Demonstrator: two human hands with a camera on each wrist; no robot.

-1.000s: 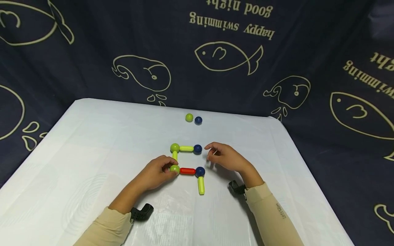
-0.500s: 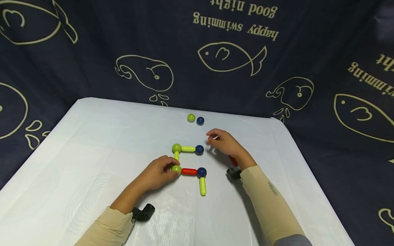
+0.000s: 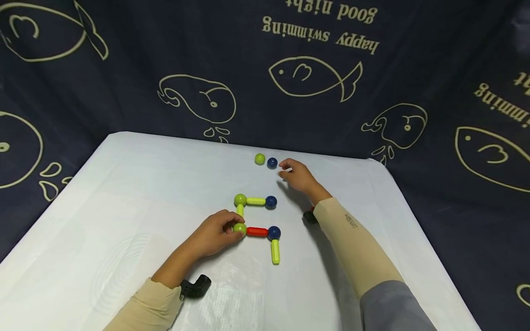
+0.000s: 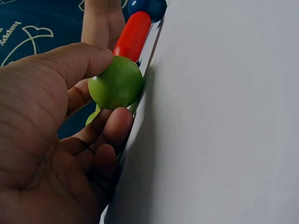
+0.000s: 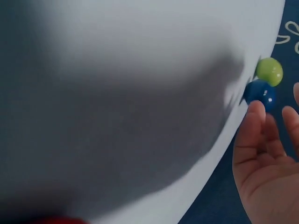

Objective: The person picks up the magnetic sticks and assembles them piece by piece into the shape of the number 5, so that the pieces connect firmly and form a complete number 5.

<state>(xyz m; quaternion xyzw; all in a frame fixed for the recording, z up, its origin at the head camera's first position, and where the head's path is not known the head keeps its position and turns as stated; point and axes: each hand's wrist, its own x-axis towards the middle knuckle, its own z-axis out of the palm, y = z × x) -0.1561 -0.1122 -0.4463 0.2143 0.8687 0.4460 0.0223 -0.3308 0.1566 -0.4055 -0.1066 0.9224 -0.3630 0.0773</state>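
Note:
My left hand pinches a green ball, the corner of a ball-and-rod construction on the table. From that ball a red rod runs right to a blue ball, with a yellow-green rod pointing toward me. Another yellow-green rod leads back to a second green ball; from there a rod extends to a blue ball. At the back, my right hand holds nothing, its parted fingers just right of a loose blue ball. Beside that ball sits a loose green ball.
A white cloth covers the table. Behind it hangs a dark curtain with fish drawings. A red piece, mostly hidden, lies under my right forearm. Each wrist wears a black camera mount.
My right hand has moved from beside the construction's far blue ball back to the loose blue ball. The left hand keeps its pinch on the green ball. The view has shifted slightly.

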